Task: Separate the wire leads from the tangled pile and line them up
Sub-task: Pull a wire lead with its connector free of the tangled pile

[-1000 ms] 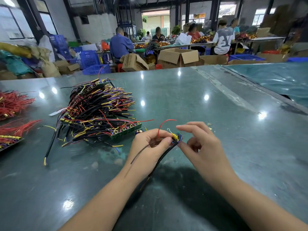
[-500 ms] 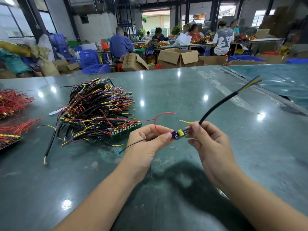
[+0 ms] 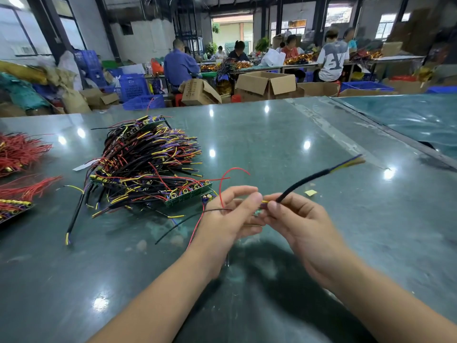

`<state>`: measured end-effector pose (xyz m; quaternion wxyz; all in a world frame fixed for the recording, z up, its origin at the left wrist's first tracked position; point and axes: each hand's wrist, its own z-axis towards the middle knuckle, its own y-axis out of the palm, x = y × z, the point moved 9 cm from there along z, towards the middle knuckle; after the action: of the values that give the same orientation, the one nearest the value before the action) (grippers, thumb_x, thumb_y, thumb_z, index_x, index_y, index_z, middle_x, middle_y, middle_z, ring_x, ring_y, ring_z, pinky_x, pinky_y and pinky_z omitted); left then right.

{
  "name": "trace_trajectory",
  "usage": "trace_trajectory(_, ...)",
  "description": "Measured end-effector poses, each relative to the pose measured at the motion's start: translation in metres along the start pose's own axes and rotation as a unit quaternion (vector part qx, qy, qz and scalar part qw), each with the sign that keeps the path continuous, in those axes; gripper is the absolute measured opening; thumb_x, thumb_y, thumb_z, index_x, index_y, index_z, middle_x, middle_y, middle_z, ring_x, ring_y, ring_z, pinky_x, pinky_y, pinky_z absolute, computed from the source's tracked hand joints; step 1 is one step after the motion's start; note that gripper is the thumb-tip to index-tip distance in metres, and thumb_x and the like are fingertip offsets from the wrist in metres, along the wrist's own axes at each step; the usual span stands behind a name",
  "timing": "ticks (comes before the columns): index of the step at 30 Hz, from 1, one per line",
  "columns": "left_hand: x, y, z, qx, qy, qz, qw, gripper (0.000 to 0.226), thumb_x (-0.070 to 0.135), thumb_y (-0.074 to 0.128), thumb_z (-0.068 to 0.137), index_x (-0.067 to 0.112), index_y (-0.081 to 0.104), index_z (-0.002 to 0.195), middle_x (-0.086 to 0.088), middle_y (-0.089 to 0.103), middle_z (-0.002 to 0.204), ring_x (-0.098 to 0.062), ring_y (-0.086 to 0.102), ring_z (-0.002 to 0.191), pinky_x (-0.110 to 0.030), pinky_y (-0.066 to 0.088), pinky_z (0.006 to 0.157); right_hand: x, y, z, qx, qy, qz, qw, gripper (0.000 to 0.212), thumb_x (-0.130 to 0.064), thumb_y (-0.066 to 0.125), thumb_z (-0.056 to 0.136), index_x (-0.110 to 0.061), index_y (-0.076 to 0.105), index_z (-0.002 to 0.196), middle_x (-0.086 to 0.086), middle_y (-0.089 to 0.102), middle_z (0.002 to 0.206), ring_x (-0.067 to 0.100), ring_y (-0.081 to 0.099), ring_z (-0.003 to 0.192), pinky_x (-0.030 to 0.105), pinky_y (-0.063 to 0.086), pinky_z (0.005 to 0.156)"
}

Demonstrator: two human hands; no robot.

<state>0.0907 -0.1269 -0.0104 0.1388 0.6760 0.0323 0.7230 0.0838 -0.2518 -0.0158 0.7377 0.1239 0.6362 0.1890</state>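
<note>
since half a second ago the black cable (image 3: 306,180) has dropped lower and now slants out to the right at a flatter angle, and the two hands have closed in until their fingertips nearly meet.

the right hand (image 3: 300,222) has thumb and forefinger pinched together on the near end of that cable, just where a short yellow wire (image 3: 265,201) shows; its other fingers curl loosely underneath. the left hand (image 3: 231,214) has its fingers bent and its thumb pressed toward them, clamped on the small part between the hands, which is mostly hidden. a red wire (image 3: 226,180) loops up over the left fingers, and a thin black wire (image 3: 185,225) trails from that hand down to the left along the table (image 3: 284,144), with another red strand beside it.

the cable's far end is blurred, with yellow and purple strands showing. both hands are held above the table, just right of the tangled pile (image 3: 146,162) of black, red, yellow and purple leads and green boards. one loose black lead (image 3: 75,214) lies left of the pile. bundles of red wires (image 3: 17,154) sit at the far left edge. a small yellow scrap (image 3: 310,192) lies near the cable. people work at benches behind, among cardboard boxes (image 3: 265,85) and blue crates (image 3: 133,87).
</note>
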Motion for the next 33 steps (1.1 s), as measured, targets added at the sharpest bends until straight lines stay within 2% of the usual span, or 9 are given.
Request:
trace_trajectory(2,0.004,-0.003,-0.001,0.018,0.019,0.023,0.999,0.002,0.018,0.071,0.082,0.018,0.072,0.081,-0.008,0.072,0.079,-0.015,0.068,0.067,-0.022,0.053,0.060,0.000,0.006,-0.003,-0.014,-0.006,-0.021,1.000,0.014,-0.016,0.066,0.071,-0.009,0.074,0.081,0.015,0.070,0.083,0.018,0.066,0.078,0.027,0.056,0.082)
trace_trajectory(7,0.008,-0.008,0.000,0.043,0.063,0.038,0.996,0.020,0.002,0.067,0.083,0.014,0.074,0.068,-0.003,0.069,0.067,-0.013,0.067,0.063,-0.017,0.053,0.061,-0.013,0.000,-0.003,0.047,-0.048,-0.113,0.991,0.007,-0.011,0.066,0.082,-0.013,0.070,0.077,-0.007,0.063,0.061,0.000,0.054,0.059,0.010,0.043,0.059)
trace_trajectory(10,0.011,-0.007,0.000,0.031,0.076,0.045,0.996,0.014,0.009,0.071,0.076,0.018,0.073,0.065,0.001,0.066,0.064,-0.011,0.065,0.065,-0.017,0.052,0.062,-0.016,-0.009,-0.003,0.084,-0.052,-0.119,0.988,0.006,-0.008,0.067,0.083,-0.012,0.069,0.079,-0.005,0.064,0.061,0.003,0.058,0.061,0.011,0.045,0.059)
trace_trajectory(12,0.007,-0.007,0.001,0.023,0.052,-0.009,0.998,0.003,0.018,0.072,0.067,0.015,0.071,0.068,0.001,0.067,0.066,-0.013,0.067,0.068,-0.017,0.053,0.064,-0.011,-0.011,-0.003,0.091,-0.023,-0.076,0.993,0.008,-0.005,0.066,0.083,-0.011,0.068,0.079,0.000,0.067,0.066,0.008,0.063,0.066,0.015,0.051,0.065)
trace_trajectory(18,0.000,-0.001,0.001,-0.025,0.003,-0.114,0.993,0.018,0.012,0.070,0.066,0.008,0.063,0.082,-0.003,0.064,0.072,-0.013,0.066,0.067,-0.016,0.052,0.062,0.002,-0.008,0.001,0.070,0.066,0.116,0.989,0.010,-0.005,0.066,0.065,-0.005,0.070,0.075,0.006,0.068,0.071,0.011,0.068,0.065,0.015,0.053,0.062)
trace_trajectory(20,0.000,-0.001,0.001,-0.033,-0.011,-0.119,0.992,0.020,0.011,0.069,0.066,0.008,0.068,0.086,-0.005,0.067,0.076,-0.011,0.065,0.065,-0.014,0.051,0.058,0.003,-0.007,0.001,0.062,0.098,0.135,0.984,0.012,-0.004,0.065,0.065,-0.003,0.069,0.077,0.006,0.068,0.071,0.010,0.068,0.062,0.014,0.054,0.059)
trace_trajectory(24,0.002,-0.001,0.002,-0.040,-0.017,-0.111,0.993,0.011,0.009,0.066,0.068,0.012,0.076,0.073,-0.006,0.069,0.073,-0.008,0.064,0.061,-0.013,0.052,0.058,0.006,-0.003,-0.003,0.041,0.146,0.144,0.978,0.008,-0.007,0.068,0.063,-0.008,0.075,0.067,0.006,0.067,0.073,0.007,0.065,0.060,0.013,0.054,0.058)
trace_trajectory(28,0.004,0.001,0.002,-0.044,-0.010,-0.132,0.990,0.011,0.008,0.066,0.068,0.012,0.075,0.073,-0.006,0.068,0.071,-0.008,0.064,0.061,-0.014,0.052,0.059,0.009,0.002,-0.005,0.043,0.167,0.193,0.966,0.007,-0.008,0.070,0.061,-0.008,0.075,0.065,0.005,0.066,0.071,0.006,0.064,0.058,0.013,0.055,0.058)
trace_trajectory(33,0.004,-0.004,0.003,-0.024,-0.001,-0.134,0.991,0.026,0.007,0.068,0.067,0.006,0.067,0.093,-0.008,0.069,0.075,-0.010,0.065,0.063,-0.015,0.052,0.060,0.007,0.005,-0.005,0.019,0.142,0.153,0.978,0.008,-0.008,0.068,0.063,-0.008,0.075,0.067,0.007,0.068,0.072,0.011,0.067,0.063,0.016,0.055,0.060)
